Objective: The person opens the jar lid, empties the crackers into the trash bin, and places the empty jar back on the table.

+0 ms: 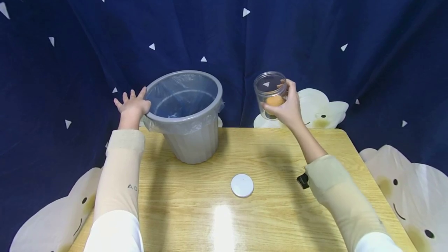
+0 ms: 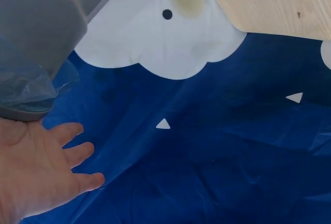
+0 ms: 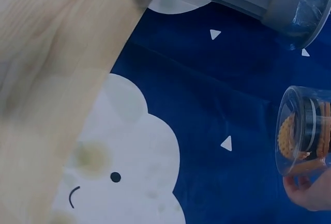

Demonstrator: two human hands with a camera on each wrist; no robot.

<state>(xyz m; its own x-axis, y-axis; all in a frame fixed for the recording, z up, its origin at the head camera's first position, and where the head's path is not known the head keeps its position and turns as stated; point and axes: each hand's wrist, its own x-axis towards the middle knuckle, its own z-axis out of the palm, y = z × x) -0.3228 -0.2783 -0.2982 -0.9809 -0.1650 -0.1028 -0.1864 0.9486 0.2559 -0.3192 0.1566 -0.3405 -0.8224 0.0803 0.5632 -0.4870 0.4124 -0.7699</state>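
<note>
At the left stands a grey trash bin (image 1: 190, 143) lined with a clear plastic bag (image 1: 197, 125). My left hand (image 1: 133, 106) holds its left rim, the thumb over the edge and the other fingers spread outward; the left wrist view shows the palm (image 2: 39, 167) against the rim. Above the table's far edge, my right hand (image 1: 288, 108) grips a clear, lidless jar (image 1: 268, 83), thumb on the near side. Biscuits (image 3: 286, 137), some orange-brown and some dark, lie inside the jar. It is apart from the bin, to its right.
A round white lid (image 1: 242, 185) lies on the wooden table (image 1: 196, 213). A small black object (image 1: 302, 181), partly hidden by my right sleeve, is at the right. Behind the table hangs a dark blue curtain (image 1: 231, 30) with white triangles and clouds.
</note>
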